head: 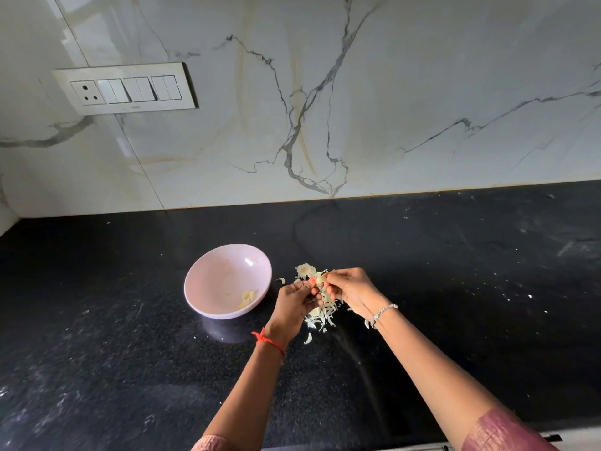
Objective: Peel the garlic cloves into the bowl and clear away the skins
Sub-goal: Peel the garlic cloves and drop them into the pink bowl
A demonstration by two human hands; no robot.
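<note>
1 garlic clove (320, 278) pinched between left hand (297, 302) and right hand (352, 290), skins (322, 315) beneath, bowl (208, 268) beside

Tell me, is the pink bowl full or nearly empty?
Nearly empty: the pink bowl holds only a few peeled garlic cloves near its bottom; the rest of its inside is bare.

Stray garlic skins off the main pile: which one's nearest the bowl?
The small curled skin lying just right of the pink bowl, beside the left hand. The other strays, below the pile and by the right wrist, lie farther off.
</note>
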